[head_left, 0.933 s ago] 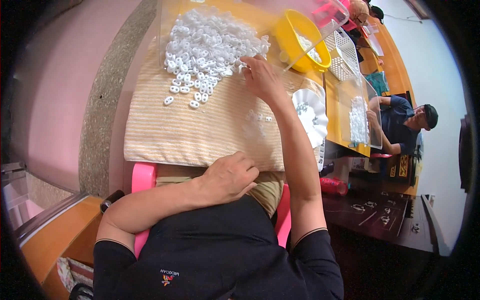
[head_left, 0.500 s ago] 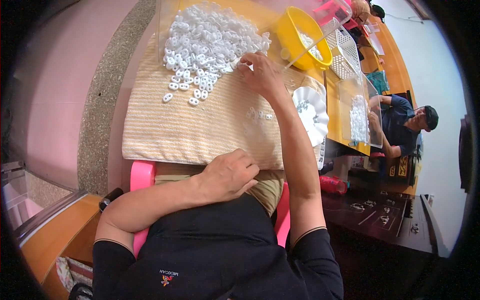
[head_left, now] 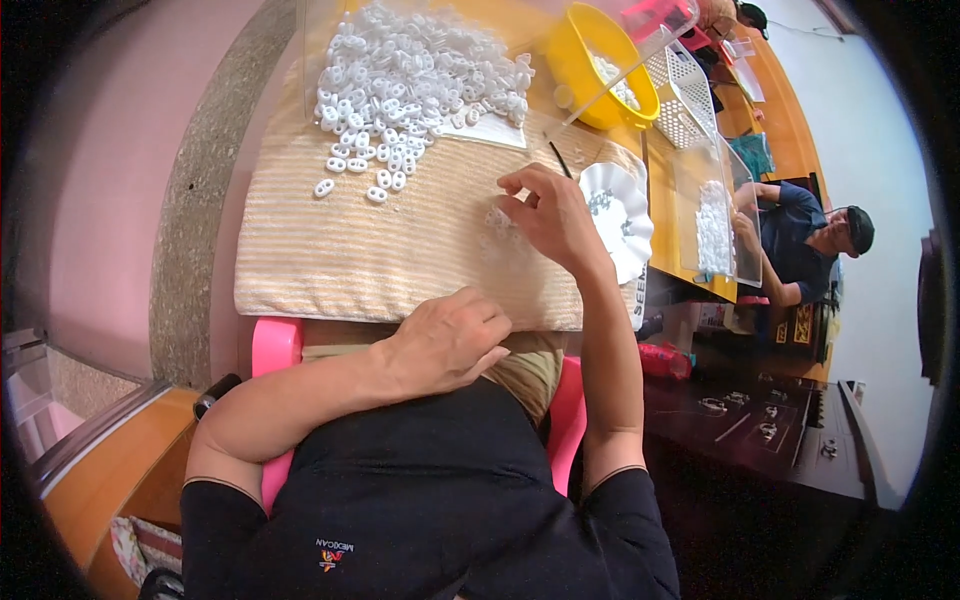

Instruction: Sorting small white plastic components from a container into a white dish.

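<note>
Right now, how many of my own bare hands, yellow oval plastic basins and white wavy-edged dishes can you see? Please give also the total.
Your own bare hands: 2 (left hand, right hand)
Yellow oval plastic basin: 1
White wavy-edged dish: 1
Total: 4

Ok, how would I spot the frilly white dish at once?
Find the striped towel spread before the person. By its right edge, just right of the person's right hand, sits a white dish. Its wavy rim and small dark bits set it apart from the yellow basin and white basket farther off.
</note>
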`<action>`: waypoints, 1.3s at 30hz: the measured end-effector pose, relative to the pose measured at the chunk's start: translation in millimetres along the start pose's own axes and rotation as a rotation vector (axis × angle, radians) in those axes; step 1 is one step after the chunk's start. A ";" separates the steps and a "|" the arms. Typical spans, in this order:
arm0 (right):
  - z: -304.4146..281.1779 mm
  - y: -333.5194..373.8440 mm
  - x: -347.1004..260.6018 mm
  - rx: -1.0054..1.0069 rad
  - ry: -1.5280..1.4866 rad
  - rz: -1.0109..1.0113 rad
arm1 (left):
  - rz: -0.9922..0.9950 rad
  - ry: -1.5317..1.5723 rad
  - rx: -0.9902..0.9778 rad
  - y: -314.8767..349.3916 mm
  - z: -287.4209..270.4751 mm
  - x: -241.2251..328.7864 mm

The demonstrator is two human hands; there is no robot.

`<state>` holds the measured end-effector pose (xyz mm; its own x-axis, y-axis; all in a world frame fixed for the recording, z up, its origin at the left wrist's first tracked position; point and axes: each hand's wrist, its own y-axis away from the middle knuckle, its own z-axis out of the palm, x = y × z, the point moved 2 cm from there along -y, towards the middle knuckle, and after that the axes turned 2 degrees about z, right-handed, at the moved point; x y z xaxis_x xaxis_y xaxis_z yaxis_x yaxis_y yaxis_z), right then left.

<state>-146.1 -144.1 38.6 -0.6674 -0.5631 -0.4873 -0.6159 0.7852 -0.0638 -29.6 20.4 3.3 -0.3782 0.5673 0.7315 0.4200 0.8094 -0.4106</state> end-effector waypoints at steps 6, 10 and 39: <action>-2.4 -5.3 -1.1 0.021 0.004 -0.009 | -0.025 0.005 -0.017 -1.5 0.7 0.3; 0.6 -33.5 -11.6 0.086 0.052 -0.028 | -0.009 0.002 -0.013 -1.5 0.3 1.5; 23.7 -48.8 1.3 0.260 0.192 -0.194 | -0.325 0.441 0.262 -12.1 -20.5 0.8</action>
<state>-107.0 -177.1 20.4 -0.6303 -0.7262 -0.2744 -0.6280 0.6848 -0.3697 -18.1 8.0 20.0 -0.0524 0.2141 0.9754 0.1024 0.9728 -0.2080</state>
